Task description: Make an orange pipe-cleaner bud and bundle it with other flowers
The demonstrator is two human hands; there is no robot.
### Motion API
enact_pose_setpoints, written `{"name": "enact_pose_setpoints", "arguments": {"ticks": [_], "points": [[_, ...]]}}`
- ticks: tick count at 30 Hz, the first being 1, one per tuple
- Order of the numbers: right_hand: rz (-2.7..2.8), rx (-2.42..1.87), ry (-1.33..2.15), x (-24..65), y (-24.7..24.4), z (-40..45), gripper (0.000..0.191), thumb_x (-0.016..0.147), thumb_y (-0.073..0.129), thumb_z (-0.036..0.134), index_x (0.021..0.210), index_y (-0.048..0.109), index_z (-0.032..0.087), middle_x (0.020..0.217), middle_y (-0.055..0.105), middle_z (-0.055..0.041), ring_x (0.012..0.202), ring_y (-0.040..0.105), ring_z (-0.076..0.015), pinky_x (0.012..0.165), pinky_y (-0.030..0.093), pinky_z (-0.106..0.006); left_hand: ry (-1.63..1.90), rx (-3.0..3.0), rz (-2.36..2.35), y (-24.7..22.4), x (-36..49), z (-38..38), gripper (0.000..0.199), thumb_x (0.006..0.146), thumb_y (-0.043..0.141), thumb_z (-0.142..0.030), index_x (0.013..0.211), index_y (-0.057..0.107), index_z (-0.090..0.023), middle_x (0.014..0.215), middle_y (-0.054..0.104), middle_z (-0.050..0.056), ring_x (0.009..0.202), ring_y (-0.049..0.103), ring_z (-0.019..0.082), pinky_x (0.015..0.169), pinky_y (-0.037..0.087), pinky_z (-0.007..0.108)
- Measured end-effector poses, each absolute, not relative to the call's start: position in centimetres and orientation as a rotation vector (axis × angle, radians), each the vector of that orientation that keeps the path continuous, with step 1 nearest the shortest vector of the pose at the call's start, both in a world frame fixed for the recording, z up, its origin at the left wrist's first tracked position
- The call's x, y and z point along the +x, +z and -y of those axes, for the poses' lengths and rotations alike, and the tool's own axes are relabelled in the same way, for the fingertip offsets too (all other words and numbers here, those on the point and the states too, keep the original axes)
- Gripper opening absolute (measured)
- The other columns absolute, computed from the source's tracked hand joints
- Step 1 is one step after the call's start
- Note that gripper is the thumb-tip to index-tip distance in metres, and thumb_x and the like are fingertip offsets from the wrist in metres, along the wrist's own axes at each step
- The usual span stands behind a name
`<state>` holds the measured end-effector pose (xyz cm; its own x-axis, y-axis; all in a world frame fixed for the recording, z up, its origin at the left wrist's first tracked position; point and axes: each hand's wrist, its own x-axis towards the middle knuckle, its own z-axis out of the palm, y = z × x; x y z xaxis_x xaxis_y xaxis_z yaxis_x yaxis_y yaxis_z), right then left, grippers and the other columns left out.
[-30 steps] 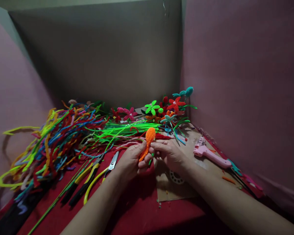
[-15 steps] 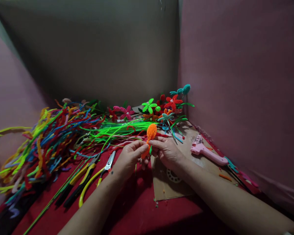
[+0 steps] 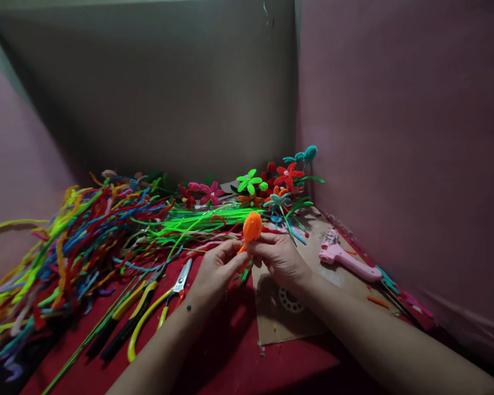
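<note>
"While the left hand (image 3: 214, 272) pinches the orange bud (image 3: 252, 226) by its lower strand, where's the right hand (image 3: 283, 258)?"
"Fingertips together at its base, above the red cloth (image 3: 230, 351)."
"The cardboard (image 3: 271, 321)?"
"It bears the pink glue gun (image 3: 354, 264) and a white ring (image 3: 291, 309)."

The orange bud (image 3: 252, 227) is fuzzy and bright, its plump, egg-shaped head showing lengthwise ridges and narrowing toward the bottom, where a thin orange strip slants down and to the left. It is held nearly upright, head on top, raised above the red surface (image 3: 226, 356); its lower part is partly hidden, so its full length cannot be told
</note>
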<state>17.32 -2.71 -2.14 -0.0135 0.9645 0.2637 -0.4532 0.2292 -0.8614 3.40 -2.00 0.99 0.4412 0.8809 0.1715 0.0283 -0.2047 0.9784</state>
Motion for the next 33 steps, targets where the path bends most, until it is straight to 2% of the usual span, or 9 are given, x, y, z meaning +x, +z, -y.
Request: {"name": "enact_pose_setpoints", "arguments": {"ticks": [2,4,7,13,17,22,26,33], "points": [[1.08,-0.686,1.169,17.4,-1.6,3.1,0.012,0.067,0.07,0.026,0.07,0.069,0.014,0.059,0.051,0.0021,0.053,0.037,-0.008,0.05,0.03,-0.023,1.042,1.567,-0.815,1.0,3.1,1.8,0.02,0.068,0.07,-0.021,0.086,0.065,-0.016,0.083,0.066,0.003,0.08,0.06,0.015,0.075,0.047,0.025],[1.131,-0.722,1.074,17.3,-1.1,3.6,0.011,0.068,0.07,0.027,0.069,0.07,0.016,0.059,0.051,0.0025,0.053,0.037,-0.0081,0.052,0.032,-0.024,1.166,1.516,-0.824,1.0,2.9,1.7,0.027,0.066,0.072,-0.02,0.092,0.064,-0.018,0.088,0.065,0.002,0.083,0.059,0.015,0.077,0.046,0.024],[1.188,-0.756,0.923,17.1,-0.9,4.0,0.01,0.069,0.069,0.028,0.068,0.07,0.018,0.06,0.052,0.0024,0.054,0.04,-0.0093,0.055,0.036,-0.025,1.302,1.447,-0.837,1.0,2.8,1.8,0.024,0.066,0.072,-0.018,0.088,0.064,-0.018,0.082,0.065,0.001,0.076,0.057,0.012,0.073,0.045,0.021],[1.28,-0.831,0.775,16.7,-1.6,4.0,0.008,0.072,0.065,0.022,0.075,0.071,0.017,0.064,0.057,-0.0003,0.061,0.048,-0.013,0.059,0.039,-0.026,1.261,1.505,-0.88,1.1,3.5,2.8,0.016,0.066,0.072,-0.019,0.081,0.069,-0.017,0.074,0.064,0.0,0.062,0.051,0.01,0.059,0.041,0.019],[1.397,-0.787,0.776,16.9,-1.3,4.2,0.012,0.076,0.06,0.021,0.079,0.072,0.018,0.066,0.057,-0.0005,0.062,0.047,-0.0127,0.058,0.038,-0.025,1.245,1.594,-0.895,0.9,3.3,2.5,0.014,0.071,0.068,-0.022,0.085,0.069,-0.019,0.074,0.062,0.0,0.062,0.049,0.01,0.059,0.041,0.02],[1.436,-0.704,0.958,17.2,-0.8,4.3,0.022,0.084,0.052,0.029,0.083,0.072,0.02,0.067,0.059,-0.001,0.057,0.047,-0.0114,0.054,0.038,-0.024,1.256,1.609,-0.876,0.9,2.7,2.2,0.014,0.072,0.067,-0.024,0.084,0.07,-0.019,0.069,0.06,0.0,0.058,0.047,0.01,0.055,0.04,0.021],[1.378,-0.712,0.906,17.1,-0.9,4.3,0.02,0.081,0.056,0.031,0.082,0.073,0.02,0.061,0.055,0.0009,0.051,0.041,-0.0092,0.05,0.035,-0.023,1.271,1.642,-0.905,1.1,2.7,2.5,0.012,0.071,0.067,-0.023,0.081,0.071,-0.019,0.072,0.061,0.001,0.059,0.047,0.01,0.056,0.04,0.021],[1.365,-0.732,0.882,17.0,-0.8,4.3,0.018,0.08,0.059,0.029,0.078,0.074,0.02,0.058,0.052,0.0017,0.05,0.039,-0.0086,0.051,0.034,-0.024,1.292,1.654,-0.948,0.9,2.8,2.8,0.006,0.073,0.065,-0.022,0.071,0.068,-0.018,0.062,0.058,-0.001,0.058,0.049,0.011,0.057,0.041,0.022]]}}
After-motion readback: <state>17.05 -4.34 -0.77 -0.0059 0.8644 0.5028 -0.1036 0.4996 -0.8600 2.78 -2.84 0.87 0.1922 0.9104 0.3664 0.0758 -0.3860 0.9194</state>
